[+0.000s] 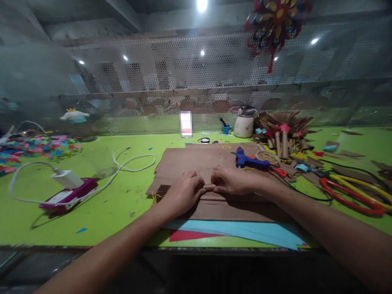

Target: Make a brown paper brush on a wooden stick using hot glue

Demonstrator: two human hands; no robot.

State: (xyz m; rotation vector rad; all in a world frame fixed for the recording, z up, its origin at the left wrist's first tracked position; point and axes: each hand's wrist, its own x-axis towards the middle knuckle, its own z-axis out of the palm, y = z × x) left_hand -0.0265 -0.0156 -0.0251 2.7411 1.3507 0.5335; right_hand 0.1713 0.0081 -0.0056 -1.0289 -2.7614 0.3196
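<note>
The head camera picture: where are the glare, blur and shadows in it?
In the head view, a ceiling lamp glares white at the top; the hanging pinwheel decoration looks soft; the upright lit screen is pixelated; a shadow falls on the brown paper below the right hand.

Passage is afforded over the tabletop (110,210), lower left; at right, it is obstructed by glue gun (252,162) and scissors (327,185).

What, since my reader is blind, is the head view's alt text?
A person's left hand and right hand hold a small brown paper roll over flat brown paper sheets on a lime-green table, near a blue glue gun.
</note>
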